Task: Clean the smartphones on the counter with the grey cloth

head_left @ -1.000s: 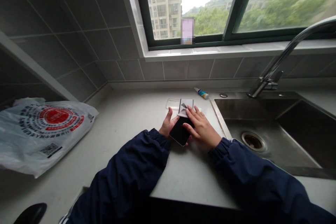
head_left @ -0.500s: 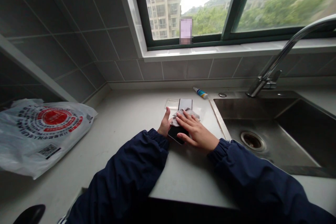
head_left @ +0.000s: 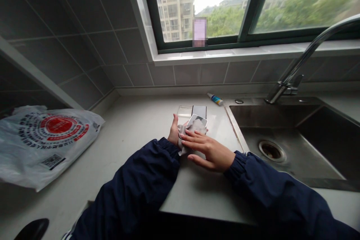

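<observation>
My left hand [head_left: 173, 134] grips a smartphone [head_left: 198, 121] by its left side, just above the countertop [head_left: 135, 127]. Only the phone's far, rounded end shows. My right hand [head_left: 209, 149] lies over the phone with fingers stretched out and pressed together, holding a small grey cloth [head_left: 189, 130] flat against the screen. Both arms wear dark blue sleeves.
Beyond the phone lie a second dark phone-like slab [head_left: 199, 111] and a clear case [head_left: 184, 111]. A small tube [head_left: 215, 99] rests near the back wall. A steel sink [head_left: 284, 146] with a faucet [head_left: 292, 73] is at the right, a printed plastic bag [head_left: 45, 142] at the left.
My right hand has slid the cloth along the screen toward me and to the left. The phone's dark near end is now covered and its far end is uncovered.
</observation>
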`<act>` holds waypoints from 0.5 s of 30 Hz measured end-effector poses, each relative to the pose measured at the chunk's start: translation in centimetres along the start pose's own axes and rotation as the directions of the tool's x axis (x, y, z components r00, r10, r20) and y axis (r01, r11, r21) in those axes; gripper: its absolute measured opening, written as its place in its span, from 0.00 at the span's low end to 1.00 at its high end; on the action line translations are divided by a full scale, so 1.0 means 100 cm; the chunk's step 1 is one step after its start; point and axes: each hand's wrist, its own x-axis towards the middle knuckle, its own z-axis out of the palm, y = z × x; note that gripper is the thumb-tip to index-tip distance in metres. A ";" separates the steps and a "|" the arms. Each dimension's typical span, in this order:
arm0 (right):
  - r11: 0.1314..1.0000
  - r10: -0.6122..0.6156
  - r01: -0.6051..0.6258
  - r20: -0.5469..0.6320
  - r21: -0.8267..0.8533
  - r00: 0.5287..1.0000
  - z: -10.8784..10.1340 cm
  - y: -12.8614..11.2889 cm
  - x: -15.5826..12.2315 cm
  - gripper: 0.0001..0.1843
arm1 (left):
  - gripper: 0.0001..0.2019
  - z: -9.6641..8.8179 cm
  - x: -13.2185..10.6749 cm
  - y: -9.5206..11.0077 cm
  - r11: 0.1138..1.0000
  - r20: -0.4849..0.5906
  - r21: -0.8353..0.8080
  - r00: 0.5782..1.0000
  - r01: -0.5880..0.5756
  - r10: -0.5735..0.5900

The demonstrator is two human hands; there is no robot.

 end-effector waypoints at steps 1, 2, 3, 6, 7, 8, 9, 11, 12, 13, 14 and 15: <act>1.000 -0.009 0.009 -0.008 0.016 1.000 0.001 0.000 0.000 0.28 | 0.57 0.002 0.000 0.001 1.000 -0.014 0.030 1.000 -0.003 0.004; 0.999 -0.016 0.017 -0.018 0.033 1.000 0.001 0.000 -0.001 0.27 | 0.57 0.003 -0.001 0.001 0.998 -0.028 0.060 1.000 -0.007 0.008; 0.998 -0.023 0.024 -0.027 0.050 0.999 0.001 -0.001 -0.001 0.27 | 0.58 0.004 -0.001 0.002 0.997 -0.039 0.081 0.999 -0.011 0.014; 0.996 -0.031 0.034 -0.041 0.088 0.999 0.000 -0.002 -0.001 0.26 | 0.58 0.005 -0.002 0.004 0.997 -0.045 0.078 0.999 -0.023 0.026; 0.995 -0.032 0.035 -0.041 0.092 0.999 0.000 -0.002 -0.001 0.26 | 0.58 0.005 -0.002 0.004 0.997 -0.037 0.071 0.999 -0.021 0.023; 0.995 -0.031 0.035 -0.042 0.094 0.999 0.000 -0.002 -0.001 0.26 | 0.58 0.004 -0.002 0.005 0.998 -0.024 0.065 1.000 -0.017 0.018; 0.995 -0.029 0.033 -0.042 0.092 0.999 0.000 -0.002 -0.001 0.26 | 0.58 0.004 -0.002 0.005 0.998 -0.012 0.062 1.000 -0.012 0.013; 0.997 -0.024 0.027 -0.040 0.074 0.999 0.001 -0.001 0.000 0.26 | 0.58 0.002 -0.002 0.005 0.998 0.011 0.063 1.000 -0.005 0.005; 0.998 -0.021 0.024 -0.039 0.058 0.999 0.002 0.000 0.000 0.26 | 0.58 0.002 -0.002 0.005 0.998 0.020 0.060 1.000 -0.005 0.004; 0.999 -0.019 0.020 -0.036 0.040 0.999 0.003 0.001 0.000 0.26 | 0.58 0.001 -0.001 0.005 0.999 0.029 0.054 1.000 -0.004 0.002; 1.000 -0.015 0.015 -0.031 0.019 0.999 0.003 0.002 0.001 0.27 | 0.58 0.001 -0.001 0.005 0.999 0.036 0.045 0.999 0.002 -0.003; 1.000 -0.007 0.007 -0.026 -0.004 1.000 0.004 0.004 0.001 0.27 | 0.58 0.001 0.000 0.004 0.999 0.038 0.033 0.999 0.012 -0.013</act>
